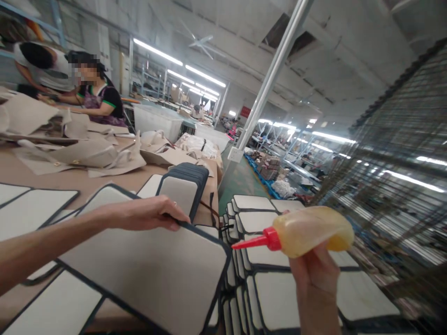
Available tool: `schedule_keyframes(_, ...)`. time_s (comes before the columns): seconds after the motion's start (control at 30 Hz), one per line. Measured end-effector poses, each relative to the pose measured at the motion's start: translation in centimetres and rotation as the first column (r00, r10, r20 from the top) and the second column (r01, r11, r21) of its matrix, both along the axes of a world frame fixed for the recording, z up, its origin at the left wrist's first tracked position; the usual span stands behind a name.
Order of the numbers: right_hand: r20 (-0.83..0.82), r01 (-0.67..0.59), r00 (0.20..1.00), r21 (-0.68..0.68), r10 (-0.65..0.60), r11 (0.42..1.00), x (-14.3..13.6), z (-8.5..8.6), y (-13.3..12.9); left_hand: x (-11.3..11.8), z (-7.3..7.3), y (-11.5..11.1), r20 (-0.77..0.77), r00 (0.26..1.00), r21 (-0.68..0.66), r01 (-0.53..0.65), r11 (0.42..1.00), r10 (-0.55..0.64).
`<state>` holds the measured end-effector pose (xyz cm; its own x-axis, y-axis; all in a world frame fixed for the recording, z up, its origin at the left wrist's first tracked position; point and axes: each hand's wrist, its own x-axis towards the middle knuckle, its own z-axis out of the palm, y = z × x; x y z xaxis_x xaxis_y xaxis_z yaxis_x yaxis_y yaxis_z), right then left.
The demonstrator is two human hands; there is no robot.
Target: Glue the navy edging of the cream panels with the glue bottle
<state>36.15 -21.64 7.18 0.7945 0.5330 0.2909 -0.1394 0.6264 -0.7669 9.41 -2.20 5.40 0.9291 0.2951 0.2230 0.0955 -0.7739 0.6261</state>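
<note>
My left hand [150, 214] pinches the upper edge of a large cream panel with dark edging [157, 265], which is tilted up off the table. In my right hand [316, 270] is a squeeze bottle [314, 231] of yellowish liquid, lying sideways with its red pointed nozzle aimed left. The nozzle tip is close to the panel's right corner; whether they touch I cannot tell. Beneath and beside the bottle stand stacks of similar dark-edged cream panels [275, 298]. More panels [52, 302] lie flat on the left, partly covered by the raised one.
A bundle of dark-edged panels [185, 186] stands behind my left hand. Loose beige cut pieces [80, 151] cover the table's far side, where two people work. A metal post [265, 88] rises beyond the table. Dark mesh [394, 125] hangs at right.
</note>
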Motion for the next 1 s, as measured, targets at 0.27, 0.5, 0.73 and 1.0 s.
schedule_keyframes(0.27, 0.080, -0.283, 0.954, -0.075, 0.289, 0.956, -2.9, -0.4, 3.6, -3.0, 2.3, 1.2, -0.203, 0.917, -0.248, 0.291, 0.924, -0.343)
schedule_keyframes(0.5, 0.059, -0.462, 0.883, -0.077, 0.466, 0.884, -3.3, -2.0, 5.0, -4.0, 2.8, 1.7, -0.235, 0.866, -0.393, 0.331, 0.858, -0.442)
schedule_keyframes(0.73, 0.086, -0.429, 0.895, -0.107, 0.438, 0.897, -3.9, -1.6, 4.5, -4.1, 2.8, 1.4, -0.244, 0.860, -0.429, 0.318, 0.846, -0.448)
schedule_keyframes(1.0, 0.092, -0.393, 0.911, -0.101, 0.401, 0.914, -3.6, -2.1, 3.6, -4.5, 3.0, -0.2, -0.147, 0.941, -0.516, 0.191, 0.835, -0.306)
